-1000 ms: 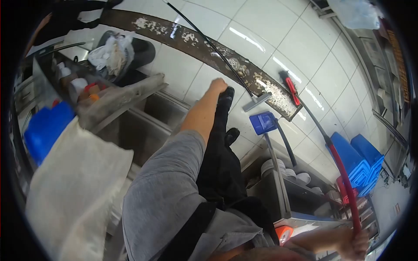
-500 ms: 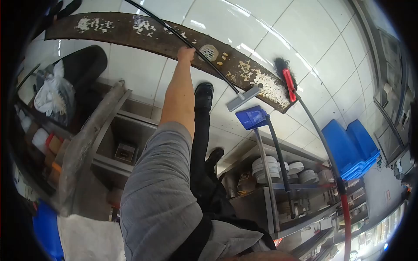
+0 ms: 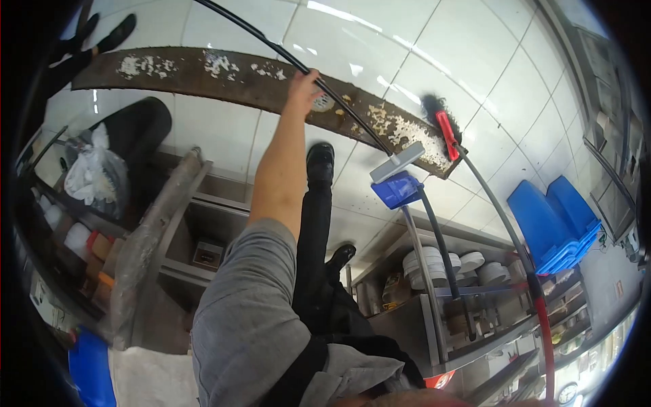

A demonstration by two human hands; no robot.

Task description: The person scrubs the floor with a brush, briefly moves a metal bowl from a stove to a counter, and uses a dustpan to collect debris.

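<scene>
Fingers of the left hand [image 3: 302, 91] wrap around the black-poled squeegee [image 3: 271, 45]; its grey head lies down to their right, just above a blue dustpan [image 3: 397, 192]. Beneath them, a drain [image 3: 323, 103] is partly hidden in a brown, debris-strewn strip [image 3: 190, 79]. Farther right, a red broom [image 3: 445, 134] blocks the strip's end, near blue containers [image 3: 553, 224]. The right hand's fingers are out of sight; their state cannot be told.

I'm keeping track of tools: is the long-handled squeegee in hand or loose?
In hand: the left hand grips the squeegee around its black handle.
</scene>
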